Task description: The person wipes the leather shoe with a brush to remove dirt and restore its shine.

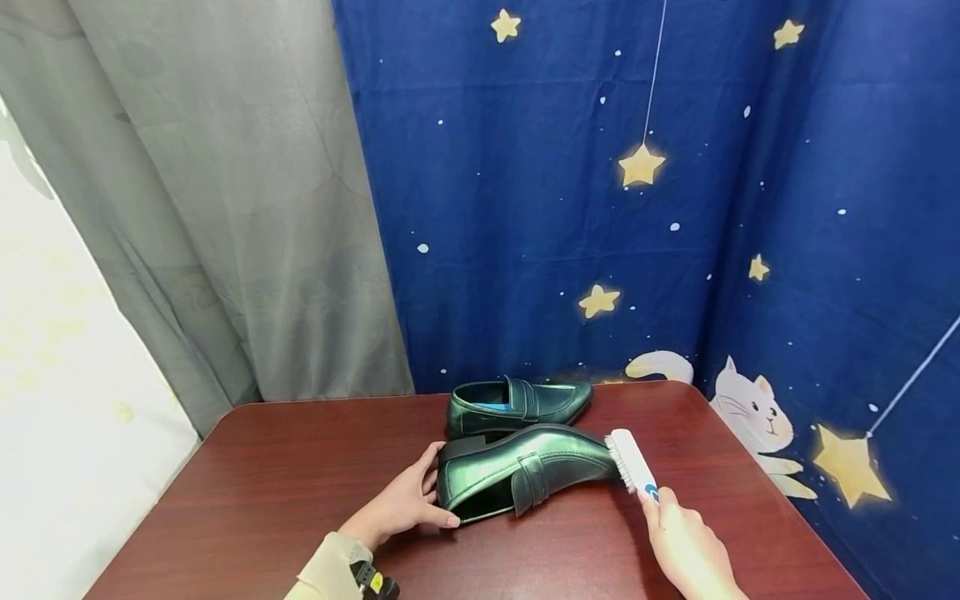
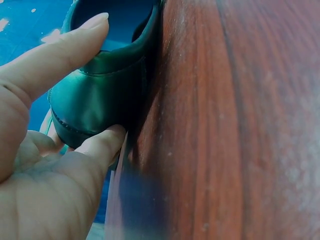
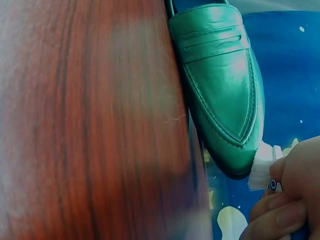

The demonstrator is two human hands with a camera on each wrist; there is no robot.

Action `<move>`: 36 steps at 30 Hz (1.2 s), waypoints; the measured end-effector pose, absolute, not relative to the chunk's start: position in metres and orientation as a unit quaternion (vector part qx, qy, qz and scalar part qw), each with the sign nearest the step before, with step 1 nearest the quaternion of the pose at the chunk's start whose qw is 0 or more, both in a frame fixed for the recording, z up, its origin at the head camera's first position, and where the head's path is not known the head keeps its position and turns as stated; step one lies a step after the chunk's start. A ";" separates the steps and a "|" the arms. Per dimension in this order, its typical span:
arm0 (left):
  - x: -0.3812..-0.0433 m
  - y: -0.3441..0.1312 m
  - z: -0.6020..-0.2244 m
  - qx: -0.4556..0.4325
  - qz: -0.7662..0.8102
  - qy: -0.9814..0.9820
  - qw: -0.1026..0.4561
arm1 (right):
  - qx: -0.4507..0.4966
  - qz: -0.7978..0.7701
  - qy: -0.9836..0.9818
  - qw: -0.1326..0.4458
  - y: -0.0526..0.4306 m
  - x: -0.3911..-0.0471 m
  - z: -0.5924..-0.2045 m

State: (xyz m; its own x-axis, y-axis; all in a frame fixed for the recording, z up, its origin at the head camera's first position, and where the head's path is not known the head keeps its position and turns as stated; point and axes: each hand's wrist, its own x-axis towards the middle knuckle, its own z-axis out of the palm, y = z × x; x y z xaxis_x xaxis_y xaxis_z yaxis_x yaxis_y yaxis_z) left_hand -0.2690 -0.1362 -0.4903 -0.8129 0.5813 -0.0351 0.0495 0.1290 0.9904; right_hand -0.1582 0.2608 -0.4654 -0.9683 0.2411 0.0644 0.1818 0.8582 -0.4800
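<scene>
A shiny green loafer [image 1: 528, 471] lies tipped on its side on the table, its opening toward me and its toe to the right. My left hand [image 1: 408, 504] holds it by the heel; in the left wrist view the thumb lies over the collar and the fingers reach beneath the heel [image 2: 95, 105]. In my right hand [image 1: 686, 542] is a white scrub brush [image 1: 632, 458], gripped by its handle. Its white bristles [image 3: 259, 167] meet the loafer's toe in the right wrist view. The handle's end is hidden by my fingers.
A second green loafer [image 1: 551, 404] stands upright just behind the first, with a blue insole showing. Both are on a reddish-brown wooden table [image 1: 300, 467]. Behind the table hang a grey curtain [image 1: 247, 208] and a blue starry curtain [image 1: 540, 208].
</scene>
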 end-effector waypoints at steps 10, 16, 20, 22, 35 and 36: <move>-0.268 -0.135 -0.491 0.225 0.623 0.718 0.212 | -0.090 0.237 -0.964 0.075 0.254 -0.164 -0.454; -0.268 -0.136 -0.492 0.224 0.622 0.719 0.212 | -0.082 0.230 -0.966 0.080 0.244 -0.171 -0.448; -0.268 -0.135 -0.492 0.223 0.624 0.718 0.214 | -0.074 0.228 -0.968 0.081 0.233 -0.175 -0.443; -0.268 -0.135 -0.492 0.224 0.624 0.716 0.216 | -0.068 0.222 -0.969 0.085 0.225 -0.177 -0.440; -0.267 -0.134 -0.490 0.222 0.624 0.717 0.216 | -0.008 0.162 -0.975 0.149 0.167 -0.190 -0.427; -0.267 -0.134 -0.490 0.222 0.624 0.717 0.215 | -0.002 0.155 -0.975 0.159 0.163 -0.190 -0.427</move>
State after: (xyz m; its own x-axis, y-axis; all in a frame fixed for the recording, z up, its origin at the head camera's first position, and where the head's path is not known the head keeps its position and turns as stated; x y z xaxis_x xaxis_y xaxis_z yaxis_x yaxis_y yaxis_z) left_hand -0.2669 -0.1343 -0.4903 -0.8084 0.5878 -0.0313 0.0499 0.1214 0.9913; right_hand -0.1902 0.1631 -0.4268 -0.9494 0.0528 0.3095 -0.0455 0.9522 -0.3020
